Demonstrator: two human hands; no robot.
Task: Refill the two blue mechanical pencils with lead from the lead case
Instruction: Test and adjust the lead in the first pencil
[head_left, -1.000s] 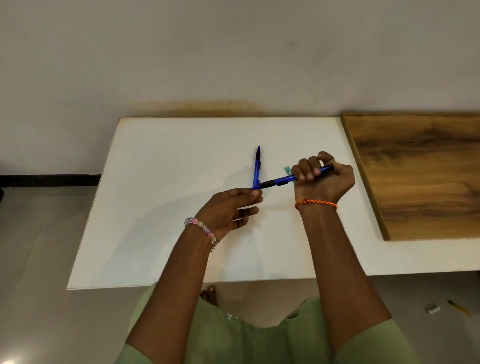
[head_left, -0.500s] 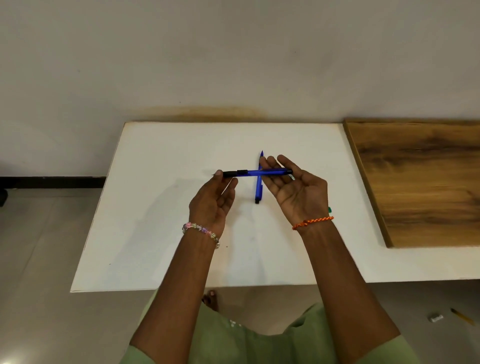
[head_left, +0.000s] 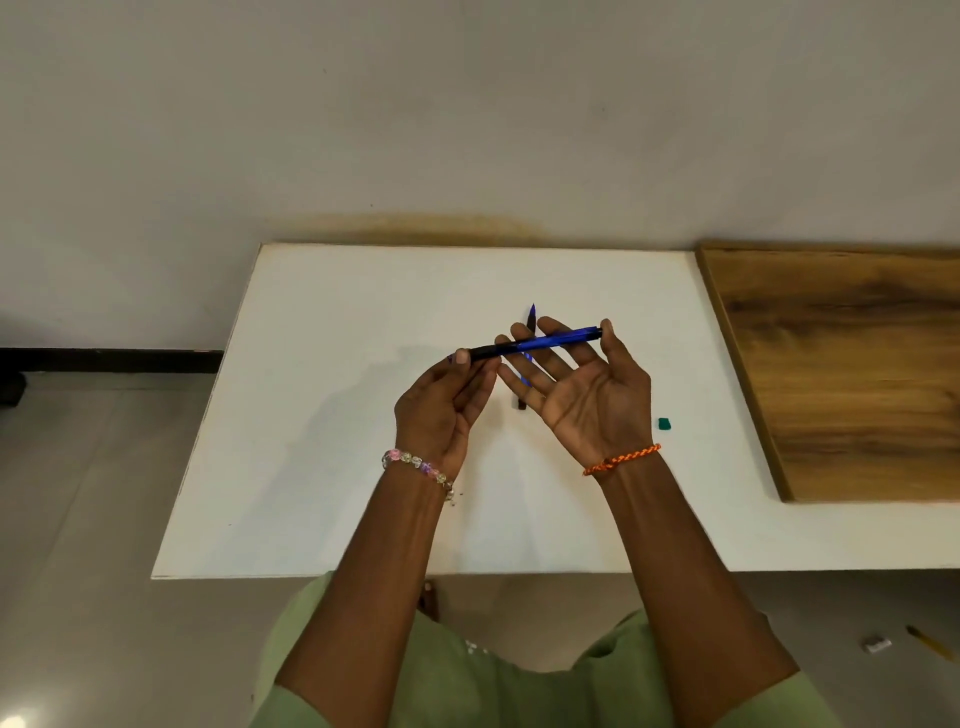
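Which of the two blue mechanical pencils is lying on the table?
The upright-pointing pencil behind the right hand, lying on the white table. The other pencil is held crosswise between both hands.

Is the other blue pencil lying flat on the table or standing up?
Lying flat. The second blue pencil lies on the white table, tip pointing away, partly hidden behind the right hand.

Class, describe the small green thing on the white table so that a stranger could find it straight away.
Start at the white table and go to where the brown wooden board lies along its right side. Just left of that board, beside the right hand near its orange wristband, lies the small green piece. It is the only green thing on the table; both pencils are blue.
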